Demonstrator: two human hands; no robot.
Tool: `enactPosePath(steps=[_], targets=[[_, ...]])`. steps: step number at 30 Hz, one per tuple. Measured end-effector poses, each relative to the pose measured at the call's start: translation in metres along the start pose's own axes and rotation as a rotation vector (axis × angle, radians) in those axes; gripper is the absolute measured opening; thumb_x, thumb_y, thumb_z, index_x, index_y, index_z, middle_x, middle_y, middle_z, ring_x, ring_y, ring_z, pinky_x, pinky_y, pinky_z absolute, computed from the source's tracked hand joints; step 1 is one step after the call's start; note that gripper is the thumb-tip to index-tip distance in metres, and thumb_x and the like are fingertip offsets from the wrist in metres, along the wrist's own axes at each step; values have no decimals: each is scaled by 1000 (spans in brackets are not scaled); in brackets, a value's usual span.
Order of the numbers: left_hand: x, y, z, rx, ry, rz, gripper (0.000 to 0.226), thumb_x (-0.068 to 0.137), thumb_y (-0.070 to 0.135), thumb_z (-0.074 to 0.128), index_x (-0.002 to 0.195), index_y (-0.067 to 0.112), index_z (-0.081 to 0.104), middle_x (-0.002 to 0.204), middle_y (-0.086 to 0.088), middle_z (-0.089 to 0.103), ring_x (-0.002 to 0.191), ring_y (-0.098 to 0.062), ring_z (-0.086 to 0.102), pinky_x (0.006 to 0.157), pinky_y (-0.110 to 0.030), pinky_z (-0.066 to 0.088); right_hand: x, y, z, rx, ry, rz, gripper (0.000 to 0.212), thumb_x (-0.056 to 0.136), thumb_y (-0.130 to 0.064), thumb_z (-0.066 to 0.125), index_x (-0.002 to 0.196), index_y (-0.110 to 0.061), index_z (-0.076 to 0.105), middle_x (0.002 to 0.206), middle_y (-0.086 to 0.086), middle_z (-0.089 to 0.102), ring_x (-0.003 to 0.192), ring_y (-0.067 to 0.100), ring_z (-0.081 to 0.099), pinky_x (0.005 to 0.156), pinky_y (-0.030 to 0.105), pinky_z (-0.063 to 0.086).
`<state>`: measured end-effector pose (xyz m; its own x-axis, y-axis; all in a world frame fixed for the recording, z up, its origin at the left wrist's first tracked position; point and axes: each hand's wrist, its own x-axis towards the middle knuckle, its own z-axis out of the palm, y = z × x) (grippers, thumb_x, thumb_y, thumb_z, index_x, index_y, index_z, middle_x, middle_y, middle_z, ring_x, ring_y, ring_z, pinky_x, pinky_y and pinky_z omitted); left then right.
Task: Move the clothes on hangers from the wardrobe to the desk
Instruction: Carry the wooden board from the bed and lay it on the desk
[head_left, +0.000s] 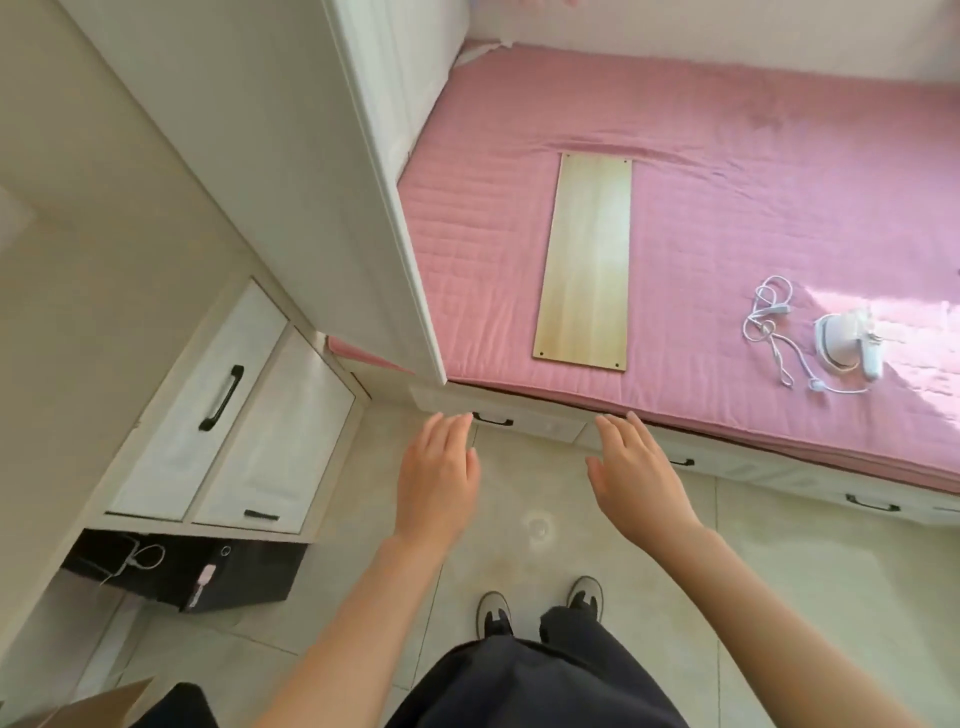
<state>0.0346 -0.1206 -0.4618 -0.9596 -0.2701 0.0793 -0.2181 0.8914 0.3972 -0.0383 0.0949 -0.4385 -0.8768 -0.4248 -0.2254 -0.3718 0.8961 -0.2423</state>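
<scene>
A tall white wardrobe (291, 171) fills the upper left, its doors closed, so no clothes or hangers show. My left hand (439, 475) and my right hand (636, 470) are both stretched out in front of me over the tiled floor, fingers straight and holding nothing. They hover just short of the bed's drawer front (524, 418). No desk surface is plainly visible.
A bed with a pink cover (753, 171) lies to the right, bearing a wooden board (587, 260) and a small white iron with its cord (841, 343). White cabinet doors with black handles (223, 400) and a dark open compartment (176, 571) sit at lower left. My feet stand on the tiles.
</scene>
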Motion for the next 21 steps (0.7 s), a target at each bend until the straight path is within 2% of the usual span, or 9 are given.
enactPosePath(steps=[7, 10, 16, 21], targets=[[72, 19, 23, -19, -27, 87, 38, 88, 10, 60, 126, 3, 58, 122, -10, 63, 122, -29, 53, 105, -42, 43, 49, 35, -22, 1, 56, 81, 46, 95, -17, 48, 136, 3, 41, 138, 17, 49, 136, 35, 34, 115, 39, 25], [109, 34, 33, -10, -31, 114, 37, 87, 9, 60, 123, 1, 59, 119, -11, 64, 118, -30, 55, 104, -41, 42, 81, 56, -33, 19, 60, 107, 40, 95, -16, 47, 131, 1, 45, 132, 16, 52, 128, 35, 39, 108, 40, 34], [200, 75, 60, -10, -55, 79, 39, 93, 13, 54, 130, 2, 54, 127, -13, 60, 123, -29, 50, 110, -44, 37, 158, 109, -55, 36, 34, 107, 49, 97, -20, 45, 142, -1, 34, 144, 15, 42, 140, 35, 26, 112, 42, 29], [265, 103, 86, 8, -78, 5, 38, 93, 12, 54, 129, 1, 54, 125, -14, 61, 121, -30, 52, 105, -44, 42, 219, 152, -70, 5, -6, 64, 48, 96, -18, 46, 140, -1, 37, 141, 15, 45, 137, 33, 30, 110, 38, 30]])
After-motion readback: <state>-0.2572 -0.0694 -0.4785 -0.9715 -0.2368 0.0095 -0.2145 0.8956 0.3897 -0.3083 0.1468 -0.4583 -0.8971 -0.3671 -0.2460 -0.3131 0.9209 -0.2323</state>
